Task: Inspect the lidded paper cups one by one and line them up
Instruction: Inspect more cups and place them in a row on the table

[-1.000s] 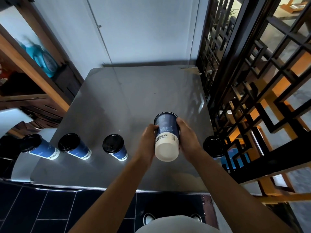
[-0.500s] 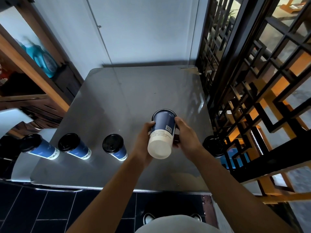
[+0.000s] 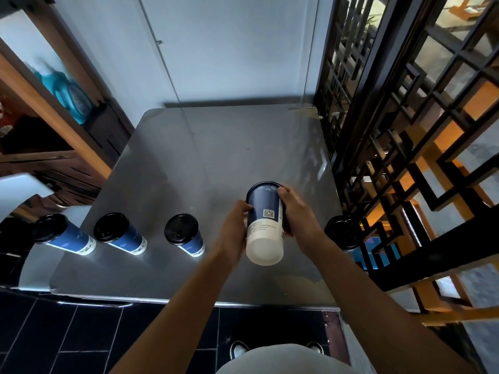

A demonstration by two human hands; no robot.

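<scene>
I hold a blue and white paper cup (image 3: pixel 264 225) above the steel table (image 3: pixel 216 157), tipped so its white base faces me and its black lid points away. My left hand (image 3: pixel 235 228) grips its left side and my right hand (image 3: pixel 298 214) its right side. A QR code shows on the cup's blue wall. Three lidded blue cups stand in a row along the table's near left: one (image 3: pixel 63 236), a second (image 3: pixel 120 234) and a third (image 3: pixel 183 234). Another lidded cup (image 3: pixel 341 233) stands at the right edge, partly behind my right forearm.
A black lattice screen (image 3: pixel 391 130) runs along the table's right side. A wooden shelf (image 3: pixel 48 109) with a teal bottle (image 3: pixel 67 90) stands to the left, and a white wall rises behind. Dark floor tiles and my shoes show below the near edge.
The cup has been turned in my hands: the printed label has rotated round and the QR code now faces me. The cup's base has swung back slightly to the right.
</scene>
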